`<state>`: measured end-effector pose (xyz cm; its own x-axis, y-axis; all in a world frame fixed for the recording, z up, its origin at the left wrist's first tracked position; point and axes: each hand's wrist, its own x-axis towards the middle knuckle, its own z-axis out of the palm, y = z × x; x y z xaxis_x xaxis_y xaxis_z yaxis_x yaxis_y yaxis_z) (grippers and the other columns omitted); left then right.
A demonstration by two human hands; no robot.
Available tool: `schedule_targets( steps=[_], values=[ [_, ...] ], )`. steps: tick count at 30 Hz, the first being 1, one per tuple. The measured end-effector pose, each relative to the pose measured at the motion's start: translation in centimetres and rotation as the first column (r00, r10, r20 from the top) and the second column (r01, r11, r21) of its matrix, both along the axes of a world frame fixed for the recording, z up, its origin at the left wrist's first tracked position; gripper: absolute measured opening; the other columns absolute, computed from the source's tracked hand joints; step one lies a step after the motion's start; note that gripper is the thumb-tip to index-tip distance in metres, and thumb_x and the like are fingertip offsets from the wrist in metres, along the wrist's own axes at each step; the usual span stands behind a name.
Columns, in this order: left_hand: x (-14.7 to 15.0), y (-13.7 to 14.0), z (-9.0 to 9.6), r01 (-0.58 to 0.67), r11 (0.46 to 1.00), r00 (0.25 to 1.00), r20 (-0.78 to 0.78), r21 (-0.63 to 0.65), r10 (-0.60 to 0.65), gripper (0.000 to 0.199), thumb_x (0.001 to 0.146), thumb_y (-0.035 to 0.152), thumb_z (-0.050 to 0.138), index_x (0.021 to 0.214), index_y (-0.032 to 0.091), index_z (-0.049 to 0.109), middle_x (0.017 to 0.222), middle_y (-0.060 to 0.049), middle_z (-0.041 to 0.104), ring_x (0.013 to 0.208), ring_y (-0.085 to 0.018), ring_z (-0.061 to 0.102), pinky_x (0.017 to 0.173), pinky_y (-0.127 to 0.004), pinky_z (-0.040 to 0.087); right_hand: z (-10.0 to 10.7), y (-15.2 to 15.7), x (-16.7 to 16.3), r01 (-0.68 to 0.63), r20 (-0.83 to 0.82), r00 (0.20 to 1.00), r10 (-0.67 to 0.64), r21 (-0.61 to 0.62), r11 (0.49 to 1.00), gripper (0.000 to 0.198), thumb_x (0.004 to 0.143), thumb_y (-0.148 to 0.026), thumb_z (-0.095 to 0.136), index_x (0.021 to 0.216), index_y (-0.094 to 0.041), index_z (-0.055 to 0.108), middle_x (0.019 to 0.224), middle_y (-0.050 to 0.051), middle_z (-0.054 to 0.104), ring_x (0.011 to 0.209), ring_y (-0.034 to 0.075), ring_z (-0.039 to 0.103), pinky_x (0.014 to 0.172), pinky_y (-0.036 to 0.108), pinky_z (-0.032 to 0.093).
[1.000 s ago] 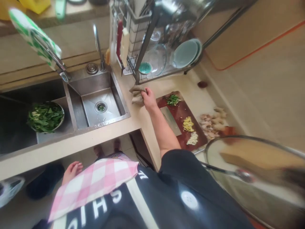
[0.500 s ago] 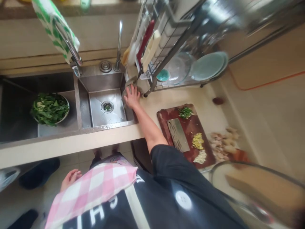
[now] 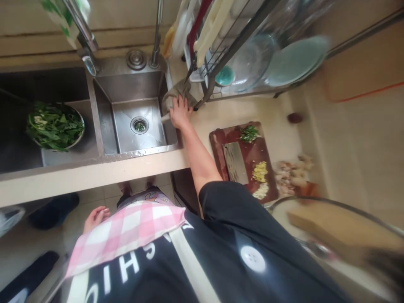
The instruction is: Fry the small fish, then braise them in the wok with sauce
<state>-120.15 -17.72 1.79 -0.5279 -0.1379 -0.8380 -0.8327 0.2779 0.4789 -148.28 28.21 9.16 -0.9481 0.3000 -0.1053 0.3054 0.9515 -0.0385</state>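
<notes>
Right hand, fingers outstretched and slightly spread, pressed on a grey-brown cloth at the right rim of the sink, beside the dish rack. Left hand, half open, fingers loosely bent, low beside the pink-checked apron; contents, if any, cannot be told. Far left: leafy greens. Right: cutting board bearing a cleaver.

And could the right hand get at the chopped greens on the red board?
Probably yes: the chopped greens lie uncovered on the board, and nothing seems to stand on the counter between. The right hand rests on a cloth, though, so it would likely leave that first.
</notes>
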Motion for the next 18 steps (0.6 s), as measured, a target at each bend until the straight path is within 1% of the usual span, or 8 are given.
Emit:
schedule_targets(
  steps=[2, 5, 7, 9, 11, 15, 16, 18],
  values=[
    [-0.7, -0.1, -0.8, -0.002, 1.0, 0.998, -0.069, 0.01, 0.003, 0.052, 0.058, 0.062, 0.07, 0.092, 0.023, 0.063, 0.107, -0.012, 0.075, 0.103, -0.031, 0.071, 0.092, -0.041, 0.056, 0.2, -1.2, 5.5, 0.027, -0.028, 0.999, -0.027, 0.003, 1.0, 0.056, 0.1, -0.028, 0.034, 0.154, -0.013, 0.033, 0.162, 0.018, 0.022, 0.147, 0.037, 0.019, 0.113, 0.055, 0.024],
    [-2.0, -0.6, -1.8, 0.019, 0.999, 0.994, -0.109, 0.051, -0.014, 0.054, 0.06, 0.06, 0.073, 0.094, 0.019, 0.064, 0.103, -0.014, 0.075, 0.094, -0.029, 0.072, 0.088, -0.041, 0.058, -0.5, -3.2, 12.6, 0.152, -0.019, 0.988, -0.152, 0.031, 0.988, 0.058, 0.097, -0.029, 0.04, 0.153, -0.016, 0.036, 0.163, 0.016, 0.022, 0.148, 0.037, 0.017, 0.111, 0.055, 0.026],
    [-2.8, -1.3, -2.4, 0.034, 0.994, 0.993, -0.118, 0.102, -0.022, 0.058, 0.059, 0.06, 0.075, 0.096, 0.017, 0.064, 0.102, -0.015, 0.075, 0.091, -0.028, 0.072, 0.086, -0.04, 0.058, -1.1, -4.6, 16.4, 0.234, -0.017, 0.972, -0.233, 0.057, 0.971, 0.059, 0.096, -0.031, 0.041, 0.154, -0.018, 0.036, 0.163, 0.015, 0.022, 0.148, 0.038, 0.016, 0.11, 0.056, 0.027],
    [-3.2, -2.3, -3.0, 0.051, 0.989, 0.989, -0.142, 0.14, -0.031, 0.061, 0.058, 0.06, 0.076, 0.097, 0.015, 0.064, 0.102, -0.016, 0.074, 0.088, -0.026, 0.072, 0.084, -0.039, 0.057, -1.6, -6.4, 19.1, 0.302, -0.009, 0.953, -0.303, 0.076, 0.95, 0.06, 0.095, -0.032, 0.04, 0.154, -0.021, 0.037, 0.163, 0.015, 0.021, 0.148, 0.039, 0.015, 0.109, 0.059, 0.028],
    [-3.1, -3.7, -3.5, 0.06, 0.985, 0.986, -0.163, 0.164, -0.033, 0.064, 0.059, 0.062, 0.076, 0.099, 0.014, 0.063, 0.102, -0.016, 0.074, 0.086, -0.024, 0.071, 0.082, -0.037, 0.057, -1.9, -8.4, 20.7, 0.351, 0.01, 0.936, -0.353, 0.064, 0.934, 0.059, 0.095, -0.032, 0.039, 0.153, -0.024, 0.039, 0.163, 0.014, 0.02, 0.147, 0.041, 0.015, 0.106, 0.064, 0.03],
    [-2.2, -7.3, -4.5, 0.041, 0.981, 0.986, -0.169, 0.192, -0.008, 0.066, 0.06, 0.063, 0.077, 0.099, 0.012, 0.062, 0.1, -0.016, 0.073, 0.084, -0.023, 0.07, 0.08, -0.036, 0.056, -2.9, -12.9, 21.4, 0.366, -0.005, 0.93, -0.368, -0.074, 0.928, 0.059, 0.094, -0.042, 0.038, 0.152, -0.03, 0.04, 0.163, 0.011, 0.019, 0.146, 0.048, 0.009, 0.095, 0.074, 0.036],
    [-1.9, -8.3, -4.8, 0.037, 0.981, 0.987, -0.163, 0.191, -0.005, 0.065, 0.06, 0.062, 0.078, 0.099, 0.012, 0.062, 0.1, -0.016, 0.073, 0.083, -0.022, 0.07, 0.08, -0.036, 0.056, -3.2, -14.1, 21.2, 0.355, -0.029, 0.933, -0.36, -0.1, 0.929, 0.059, 0.094, -0.044, 0.038, 0.152, -0.031, 0.041, 0.163, 0.011, 0.019, 0.145, 0.049, 0.008, 0.092, 0.077, 0.035],
    [-1.4, -10.1, -5.2, 0.026, 0.982, 0.989, -0.147, 0.186, 0.002, 0.061, 0.063, 0.058, 0.078, 0.099, 0.012, 0.062, 0.1, -0.016, 0.073, 0.083, -0.022, 0.069, 0.08, -0.036, 0.056, -3.6, -16.5, 20.6, 0.32, -0.081, 0.941, -0.33, -0.11, 0.941, 0.059, 0.094, -0.046, 0.039, 0.15, -0.029, 0.044, 0.162, 0.013, 0.023, 0.145, 0.051, 0.009, 0.091, 0.084, 0.028]
  ],
)
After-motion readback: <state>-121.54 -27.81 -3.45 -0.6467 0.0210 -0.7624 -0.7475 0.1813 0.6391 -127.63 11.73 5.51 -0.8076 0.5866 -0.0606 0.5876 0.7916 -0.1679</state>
